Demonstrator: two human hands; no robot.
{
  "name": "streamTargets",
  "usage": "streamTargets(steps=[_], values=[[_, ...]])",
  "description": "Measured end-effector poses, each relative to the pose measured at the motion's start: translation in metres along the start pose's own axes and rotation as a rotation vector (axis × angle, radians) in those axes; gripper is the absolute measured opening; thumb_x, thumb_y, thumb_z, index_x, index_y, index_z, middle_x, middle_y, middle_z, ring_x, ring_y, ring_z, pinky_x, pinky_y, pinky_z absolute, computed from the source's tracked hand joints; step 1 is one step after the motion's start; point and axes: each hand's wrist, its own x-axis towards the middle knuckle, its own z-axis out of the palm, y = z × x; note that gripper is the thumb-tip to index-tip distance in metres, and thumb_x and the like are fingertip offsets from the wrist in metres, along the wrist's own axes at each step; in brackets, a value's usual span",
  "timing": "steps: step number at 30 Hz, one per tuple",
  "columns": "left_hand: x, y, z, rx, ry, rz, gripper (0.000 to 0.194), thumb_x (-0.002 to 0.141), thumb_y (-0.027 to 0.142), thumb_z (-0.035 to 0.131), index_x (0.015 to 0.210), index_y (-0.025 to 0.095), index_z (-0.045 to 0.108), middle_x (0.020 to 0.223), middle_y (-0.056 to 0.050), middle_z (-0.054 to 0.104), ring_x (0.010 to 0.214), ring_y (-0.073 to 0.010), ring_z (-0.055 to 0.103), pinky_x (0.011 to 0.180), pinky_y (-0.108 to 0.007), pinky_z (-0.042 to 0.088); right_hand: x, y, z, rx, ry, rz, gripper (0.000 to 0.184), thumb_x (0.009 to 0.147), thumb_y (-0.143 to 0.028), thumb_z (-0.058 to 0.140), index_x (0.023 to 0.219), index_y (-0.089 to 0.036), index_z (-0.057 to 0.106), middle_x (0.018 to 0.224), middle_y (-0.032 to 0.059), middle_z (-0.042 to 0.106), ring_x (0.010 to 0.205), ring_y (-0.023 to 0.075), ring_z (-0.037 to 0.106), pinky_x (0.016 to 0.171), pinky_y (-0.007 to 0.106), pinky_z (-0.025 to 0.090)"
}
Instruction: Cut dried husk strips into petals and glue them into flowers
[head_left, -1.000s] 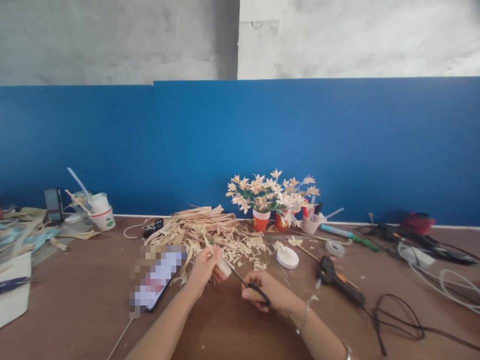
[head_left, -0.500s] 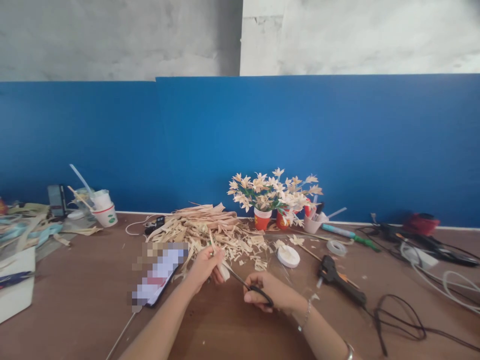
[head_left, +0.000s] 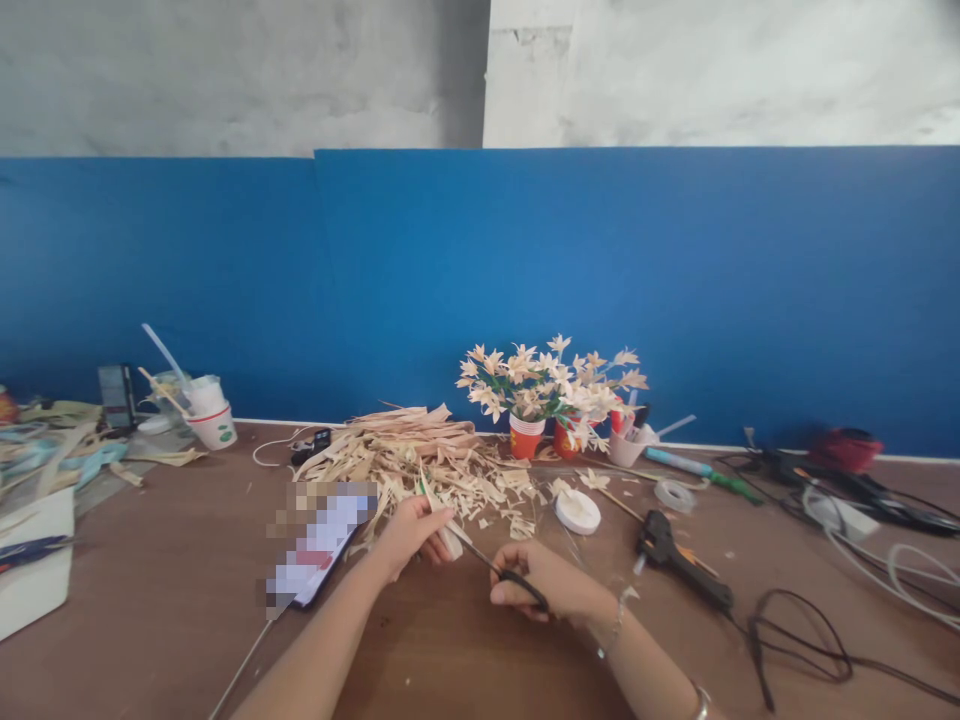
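Note:
My left hand [head_left: 415,535] is closed, pinching a pale strip of dried husk [head_left: 452,543] between thumb and fingers. My right hand [head_left: 531,580] is wrapped round the black handles of a pair of scissors [head_left: 517,583]. The scissor blades point up and left and meet the husk strip beside my left thumb. Just beyond my hands lies a heap of dried husk strips and scraps [head_left: 420,450]. A small white round lid [head_left: 577,512] with pale bits on it sits beyond my right hand.
Pale husk flowers [head_left: 551,375] stand in red paper cups [head_left: 526,437] by the blue partition [head_left: 375,270]. A phone [head_left: 322,550] with a cable lies left. At right are a black glue gun [head_left: 679,560], a tape roll [head_left: 674,496] and tangled cords [head_left: 802,630]. A white cup [head_left: 215,428] holds sticks.
My hands stay nearly in place. The husk strip and scissor blades have shifted slightly against each other at my left thumb. The whole view has moved a little.

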Motion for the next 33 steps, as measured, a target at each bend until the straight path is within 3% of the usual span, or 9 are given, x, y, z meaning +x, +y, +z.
streamTargets(steps=[9, 16, 33], values=[[0.001, -0.001, -0.003, -0.011, 0.035, 0.038, 0.037, 0.068, 0.05, 0.062, 0.076, 0.015, 0.053, 0.047, -0.001, 0.063, 0.04, -0.0146, 0.061, 0.036, -0.017, 0.041, 0.0, 0.004, -0.003, -0.004, -0.06, -0.015, 0.039, 0.062, -0.045, 0.072, 0.079, -0.015, 0.054, 0.047, -0.0079, 0.052, 0.035, 0.0038, 0.042, 0.032, 0.013, 0.03], [0.004, -0.002, -0.005, 0.053, 0.025, 0.028, 0.04, 0.069, 0.053, 0.059, 0.081, 0.016, 0.053, 0.041, 0.001, 0.06, 0.038, -0.0162, 0.059, 0.034, -0.019, 0.04, -0.003, -0.006, 0.002, -0.074, 0.018, 0.002, 0.036, 0.06, -0.042, 0.073, 0.074, -0.016, 0.053, 0.046, -0.0084, 0.05, 0.034, 0.0035, 0.039, 0.031, 0.013, 0.026], [0.005, -0.003, -0.003, 0.069, 0.021, 0.034, 0.036, 0.071, 0.052, 0.058, 0.08, 0.017, 0.052, 0.041, 0.003, 0.058, 0.04, -0.0165, 0.061, 0.034, -0.019, 0.042, 0.002, 0.001, 0.003, -0.145, 0.054, 0.015, 0.037, 0.058, -0.043, 0.074, 0.075, -0.017, 0.054, 0.046, -0.0082, 0.049, 0.036, 0.0046, 0.038, 0.033, 0.015, 0.028]])
